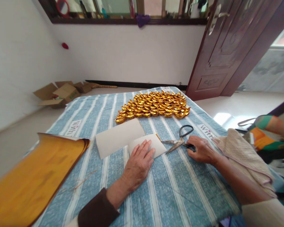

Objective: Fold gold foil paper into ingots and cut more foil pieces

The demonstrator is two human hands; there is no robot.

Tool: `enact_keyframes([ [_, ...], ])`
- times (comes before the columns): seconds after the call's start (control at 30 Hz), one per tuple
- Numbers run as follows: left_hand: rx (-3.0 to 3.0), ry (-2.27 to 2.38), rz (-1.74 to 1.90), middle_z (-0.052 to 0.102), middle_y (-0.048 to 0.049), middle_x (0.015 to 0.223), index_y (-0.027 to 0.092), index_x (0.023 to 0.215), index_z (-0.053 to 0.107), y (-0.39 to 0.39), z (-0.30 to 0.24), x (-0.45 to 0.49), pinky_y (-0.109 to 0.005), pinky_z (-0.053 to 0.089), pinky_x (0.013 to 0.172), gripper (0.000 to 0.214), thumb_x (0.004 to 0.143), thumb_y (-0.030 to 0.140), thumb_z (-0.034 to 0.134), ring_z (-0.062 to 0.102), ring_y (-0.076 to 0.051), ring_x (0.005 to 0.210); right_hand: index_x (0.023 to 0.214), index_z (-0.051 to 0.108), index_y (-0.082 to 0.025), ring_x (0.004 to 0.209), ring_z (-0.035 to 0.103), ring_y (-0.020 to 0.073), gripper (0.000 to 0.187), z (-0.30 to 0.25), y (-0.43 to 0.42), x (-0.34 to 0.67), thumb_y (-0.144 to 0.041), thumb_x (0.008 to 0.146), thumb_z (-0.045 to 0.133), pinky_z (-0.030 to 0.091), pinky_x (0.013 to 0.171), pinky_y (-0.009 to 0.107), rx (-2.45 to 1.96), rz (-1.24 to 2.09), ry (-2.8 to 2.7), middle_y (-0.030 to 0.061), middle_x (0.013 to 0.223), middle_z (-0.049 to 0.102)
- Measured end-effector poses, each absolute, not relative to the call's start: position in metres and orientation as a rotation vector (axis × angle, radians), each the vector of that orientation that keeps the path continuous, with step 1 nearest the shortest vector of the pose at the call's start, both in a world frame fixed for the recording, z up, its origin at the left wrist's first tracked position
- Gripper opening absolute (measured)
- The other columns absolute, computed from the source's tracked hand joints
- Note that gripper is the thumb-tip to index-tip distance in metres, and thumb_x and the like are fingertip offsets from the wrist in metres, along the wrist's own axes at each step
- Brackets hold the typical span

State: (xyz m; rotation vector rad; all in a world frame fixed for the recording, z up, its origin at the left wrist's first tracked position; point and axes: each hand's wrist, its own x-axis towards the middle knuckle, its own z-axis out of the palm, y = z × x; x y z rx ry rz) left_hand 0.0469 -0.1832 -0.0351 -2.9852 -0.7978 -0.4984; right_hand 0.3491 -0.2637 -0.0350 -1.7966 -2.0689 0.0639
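My left hand (139, 160) lies flat, fingers stretched, on a small whitish sheet of paper (157, 145). Under that sheet's left part is a larger whitish paper (117, 138). At the right, my right hand (200, 149) is closed around one black handle loop of a pair of scissors (178, 143). The blades are spread, their tips close to the small sheet's right edge. Beyond the papers stand rows of folded gold foil ingots (153, 105). A stack of golden-yellow paper (40, 173) lies at the left, hanging toward the near corner.
A blue striped cloth (165, 189) covers the table. Beige folded fabric (245, 157) lies by my right forearm. Cardboard boxes (61, 94) sit on the floor at the far left. A brown door (229, 47) stands open behind the table at right.
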Motion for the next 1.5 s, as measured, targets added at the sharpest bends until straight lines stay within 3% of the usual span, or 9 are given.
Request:
enact_keyframes([
  [1.13, -3.021, -0.792, -0.263, 0.046, -0.0131, 0.144, 0.018, 0.127, 0.054, -0.169, -0.040, 0.061, -0.047, 0.035, 0.106, 0.034, 0.095, 0.027, 0.044, 0.038, -0.027, 0.134, 0.074, 0.054, -0.019, 0.071, 0.049, 0.0188, 0.006, -0.034, -0.268, 0.330, -0.015, 0.075, 0.049, 0.036, 0.065, 0.030, -1.587, -0.021, -2.233, 0.0051, 0.073, 0.053],
  [1.5, -3.050, -1.021, 0.010, 0.033, -0.0098, 0.152, 0.022, 0.138, 0.046, -0.169, -0.033, 0.065, -0.049, 0.024, 0.111, 0.043, 0.097, 0.037, 0.039, 0.026, -0.026, 0.141, 0.071, 0.056, -0.018, 0.072, 0.048, 0.0186, 0.017, -0.037, -0.261, 0.331, -0.024, 0.087, 0.051, 0.036, 0.066, 0.031, -1.567, -0.220, -2.305, 0.0054, 0.073, 0.055],
])
